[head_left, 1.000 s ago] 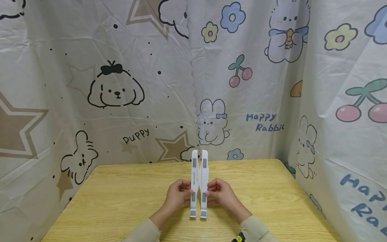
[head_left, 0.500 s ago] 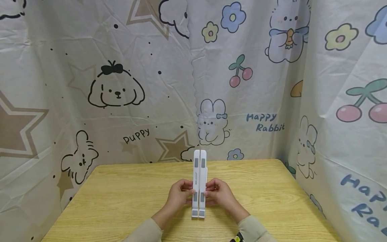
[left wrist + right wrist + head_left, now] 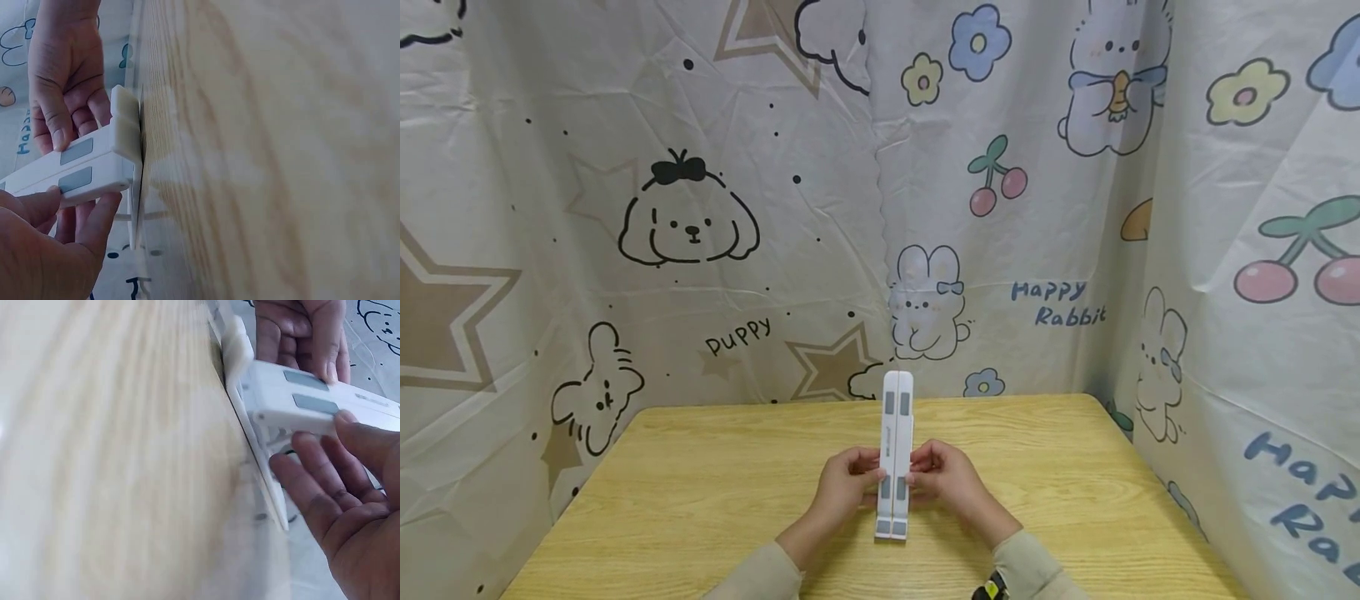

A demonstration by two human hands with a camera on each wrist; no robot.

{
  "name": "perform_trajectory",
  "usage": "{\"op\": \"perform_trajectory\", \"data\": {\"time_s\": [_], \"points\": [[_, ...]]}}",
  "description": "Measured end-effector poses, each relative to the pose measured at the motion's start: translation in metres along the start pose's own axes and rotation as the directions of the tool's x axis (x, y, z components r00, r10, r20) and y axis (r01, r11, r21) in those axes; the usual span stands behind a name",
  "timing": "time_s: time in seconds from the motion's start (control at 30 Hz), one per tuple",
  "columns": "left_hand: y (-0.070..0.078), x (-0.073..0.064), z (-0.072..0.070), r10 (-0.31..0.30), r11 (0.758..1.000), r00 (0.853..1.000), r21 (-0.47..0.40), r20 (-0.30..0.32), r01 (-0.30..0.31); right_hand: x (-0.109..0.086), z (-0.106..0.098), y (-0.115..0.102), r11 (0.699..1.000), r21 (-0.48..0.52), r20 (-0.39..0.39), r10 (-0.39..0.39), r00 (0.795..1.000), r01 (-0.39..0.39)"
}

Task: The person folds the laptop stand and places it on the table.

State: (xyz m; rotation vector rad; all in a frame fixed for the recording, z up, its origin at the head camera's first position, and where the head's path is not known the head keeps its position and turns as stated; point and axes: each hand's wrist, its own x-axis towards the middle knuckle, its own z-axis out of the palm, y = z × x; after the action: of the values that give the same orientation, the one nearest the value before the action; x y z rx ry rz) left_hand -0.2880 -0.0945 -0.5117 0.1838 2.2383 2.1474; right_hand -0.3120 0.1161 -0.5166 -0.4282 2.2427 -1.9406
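A white folding laptop stand (image 3: 896, 450) with grey pads stands upright near the middle of the table, its two bars side by side and touching. From the left side, my left hand (image 3: 841, 487) pinches one bar, thumb on the front face and fingers behind. My right hand (image 3: 951, 482) grips the other bar the same way at the same height. The left wrist view shows the stand's end (image 3: 127, 140) close to the wooden surface. In the right wrist view a flat white part (image 3: 265, 481) extends below the bars; its far portion is partly hidden.
The wooden table (image 3: 715, 467) spreads out on both sides of the hands. A printed cloth (image 3: 820, 233) with cartoon animals hangs behind it and along both sides. A dark and yellow band (image 3: 991, 587) shows at the right sleeve (image 3: 1033, 567).
The two bars, spread apart in a narrow X one second ago, have come together and now lie flush. The hands have drawn slightly closer and keep their hold.
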Motion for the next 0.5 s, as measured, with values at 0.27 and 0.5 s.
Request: {"op": "perform_trajectory", "data": {"time_s": [0.27,0.5], "points": [[-0.001,-0.01,-0.008,0.06,0.99,0.988,0.118,0.14,-0.077,0.019,-0.037,-0.034,0.861,-0.486,0.081,-0.124,0.989,0.148],[-0.005,-0.022,-0.013,0.04,0.973,0.966,0.212,0.254,-0.096,0.044,-0.064,-0.08,0.848,-0.502,0.106,-0.132,0.986,0.167]]}}
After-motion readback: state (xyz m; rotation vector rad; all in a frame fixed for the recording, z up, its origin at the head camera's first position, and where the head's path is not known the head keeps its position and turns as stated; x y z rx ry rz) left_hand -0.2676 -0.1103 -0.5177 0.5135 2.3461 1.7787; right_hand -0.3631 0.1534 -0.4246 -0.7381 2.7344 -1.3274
